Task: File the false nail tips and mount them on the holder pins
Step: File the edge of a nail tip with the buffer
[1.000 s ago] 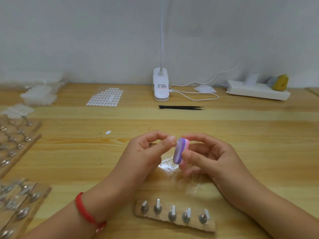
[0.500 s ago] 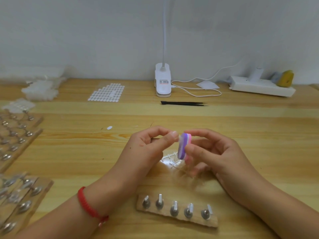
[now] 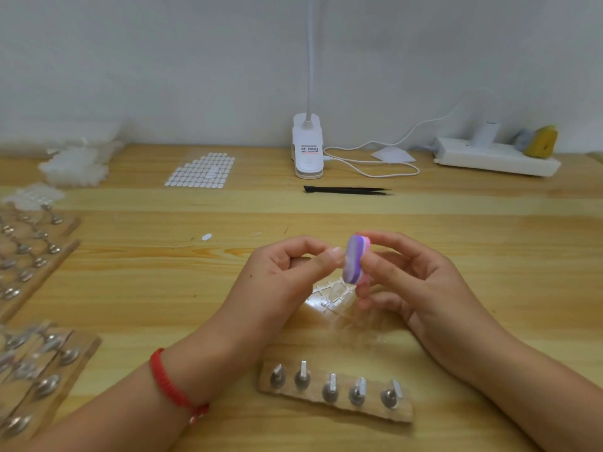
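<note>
Above the middle of the wooden table (image 3: 489, 256), both hands are raised a little over the surface. The right hand (image 3: 421, 288) grips a purple and pink buffer block (image 3: 355, 259) between thumb and curled fingers and holds it upright on its narrow end. The left hand (image 3: 287, 275) has all its fingers curled, and its thumb and forefinger are pinched together with the tips touching the purple face of the block. Whether a nail tip sits in this pinch I cannot tell, as it is too small to see. A red bracelet (image 3: 169, 383) is around the left wrist.

Directly under the hands a clear frame of nail tips (image 3: 332, 293) lies flat on the wood. Nearer to the person, between the two forearms, lies the wooden holder (image 3: 336, 406) with a row of five metal pins standing up, all bare.

A wide strip of bare wood separates the hands from the black tweezers (image 3: 347, 190) farther back. Behind the tweezers, along the wall edge, stand a white lamp clamp (image 3: 308, 151), its cable and a power strip (image 3: 496, 158). A sheet of white stickers (image 3: 200, 174) lies at the back left. More holder boards (image 3: 45, 370) crowd the left edge, well apart from the left arm.
</note>
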Action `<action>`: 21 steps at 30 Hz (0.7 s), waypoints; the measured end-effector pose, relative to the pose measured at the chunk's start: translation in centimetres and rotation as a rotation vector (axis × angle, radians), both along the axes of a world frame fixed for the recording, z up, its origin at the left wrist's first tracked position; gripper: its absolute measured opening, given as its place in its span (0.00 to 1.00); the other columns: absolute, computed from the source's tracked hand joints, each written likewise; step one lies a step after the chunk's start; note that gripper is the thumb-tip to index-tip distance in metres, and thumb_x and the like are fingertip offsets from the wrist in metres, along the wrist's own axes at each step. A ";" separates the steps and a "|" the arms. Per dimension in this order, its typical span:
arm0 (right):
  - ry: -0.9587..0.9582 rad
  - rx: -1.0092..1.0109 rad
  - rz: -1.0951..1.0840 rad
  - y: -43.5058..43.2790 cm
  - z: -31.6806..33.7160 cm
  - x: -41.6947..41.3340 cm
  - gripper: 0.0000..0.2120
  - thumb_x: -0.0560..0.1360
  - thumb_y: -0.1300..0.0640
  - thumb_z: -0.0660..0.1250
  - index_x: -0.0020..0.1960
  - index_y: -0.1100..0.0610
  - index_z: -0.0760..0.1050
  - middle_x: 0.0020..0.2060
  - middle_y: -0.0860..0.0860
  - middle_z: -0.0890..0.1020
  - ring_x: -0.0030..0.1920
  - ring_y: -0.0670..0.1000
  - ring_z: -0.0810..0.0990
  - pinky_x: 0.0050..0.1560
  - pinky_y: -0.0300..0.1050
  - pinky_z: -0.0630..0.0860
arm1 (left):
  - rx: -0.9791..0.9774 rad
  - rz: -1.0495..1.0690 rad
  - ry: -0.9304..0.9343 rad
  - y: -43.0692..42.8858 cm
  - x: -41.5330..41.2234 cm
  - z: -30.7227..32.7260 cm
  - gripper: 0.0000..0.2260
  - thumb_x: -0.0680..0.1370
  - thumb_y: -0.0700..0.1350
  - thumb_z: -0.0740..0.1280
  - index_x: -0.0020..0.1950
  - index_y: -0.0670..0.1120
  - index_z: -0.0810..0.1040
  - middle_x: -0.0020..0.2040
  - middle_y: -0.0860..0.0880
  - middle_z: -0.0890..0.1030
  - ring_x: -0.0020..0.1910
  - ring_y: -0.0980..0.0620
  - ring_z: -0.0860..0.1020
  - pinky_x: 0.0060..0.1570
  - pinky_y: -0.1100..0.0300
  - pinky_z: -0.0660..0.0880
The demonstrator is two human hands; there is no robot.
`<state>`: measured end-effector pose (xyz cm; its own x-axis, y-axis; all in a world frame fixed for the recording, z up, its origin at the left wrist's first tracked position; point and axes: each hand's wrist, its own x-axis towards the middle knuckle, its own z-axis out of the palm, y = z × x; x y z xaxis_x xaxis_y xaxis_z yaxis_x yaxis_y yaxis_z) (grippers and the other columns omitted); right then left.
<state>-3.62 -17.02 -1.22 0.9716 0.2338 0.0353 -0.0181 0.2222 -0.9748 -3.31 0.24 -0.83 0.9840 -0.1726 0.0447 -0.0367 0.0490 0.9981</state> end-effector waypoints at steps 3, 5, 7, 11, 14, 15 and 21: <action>-0.029 -0.089 0.062 0.2 0.0 -0.2 0.15 0.64 0.55 0.78 0.49 0.54 0.83 0.38 0.56 0.85 0.34 0.52 0.83 0.34 0.41 0.80 | -0.062 0.044 0.020 0.2 0.1 -0.1 0.09 0.66 0.54 0.70 0.38 0.48 0.82 0.22 0.56 0.61 0.21 0.56 0.55 0.20 0.67 0.55; -0.023 -0.049 0.009 0.2 0.0 -0.2 0.16 0.62 0.54 0.79 0.48 0.54 0.82 0.38 0.56 0.85 0.34 0.52 0.83 0.33 0.41 0.80 | -0.067 0.051 0.012 0.1 0.1 -0.1 0.11 0.65 0.54 0.70 0.39 0.48 0.83 0.22 0.54 0.60 0.22 0.56 0.54 0.21 0.67 0.54; -0.013 0.009 -0.039 0.0 -0.1 0.0 0.18 0.61 0.53 0.77 0.48 0.56 0.80 0.37 0.57 0.84 0.34 0.52 0.83 0.33 0.41 0.79 | -0.047 0.041 -0.004 -0.1 0.0 -0.1 0.12 0.65 0.54 0.70 0.39 0.47 0.84 0.23 0.52 0.61 0.22 0.55 0.55 0.21 0.68 0.56; -0.043 -0.069 0.081 0.2 -0.1 -0.3 0.14 0.62 0.57 0.79 0.45 0.54 0.81 0.37 0.57 0.84 0.36 0.53 0.84 0.35 0.41 0.80 | -0.045 0.072 0.000 -0.1 -0.1 0.0 0.12 0.65 0.54 0.71 0.39 0.47 0.85 0.22 0.53 0.59 0.20 0.57 0.56 0.21 0.72 0.60; -0.021 -0.007 -0.005 0.1 0.0 -0.1 0.16 0.61 0.57 0.80 0.46 0.56 0.79 0.37 0.58 0.84 0.36 0.53 0.84 0.34 0.41 0.80 | -0.051 0.080 -0.004 -0.2 -0.1 0.0 0.11 0.65 0.53 0.71 0.38 0.46 0.85 0.22 0.54 0.58 0.21 0.57 0.56 0.21 0.72 0.60; -0.009 0.014 -0.040 0.0 0.0 -0.1 0.17 0.61 0.56 0.78 0.47 0.57 0.78 0.38 0.59 0.84 0.37 0.53 0.84 0.34 0.41 0.80 | -0.058 0.076 -0.010 -0.3 -0.1 0.0 0.11 0.65 0.53 0.71 0.38 0.46 0.85 0.21 0.55 0.59 0.20 0.57 0.56 0.21 0.73 0.61; -0.028 -0.012 -0.007 0.1 0.1 -0.3 0.16 0.61 0.58 0.79 0.45 0.58 0.77 0.40 0.61 0.85 0.39 0.56 0.85 0.35 0.43 0.80 | -0.049 0.076 -0.006 -0.2 0.0 -0.1 0.13 0.64 0.54 0.71 0.38 0.46 0.85 0.21 0.56 0.60 0.19 0.58 0.58 0.21 0.72 0.60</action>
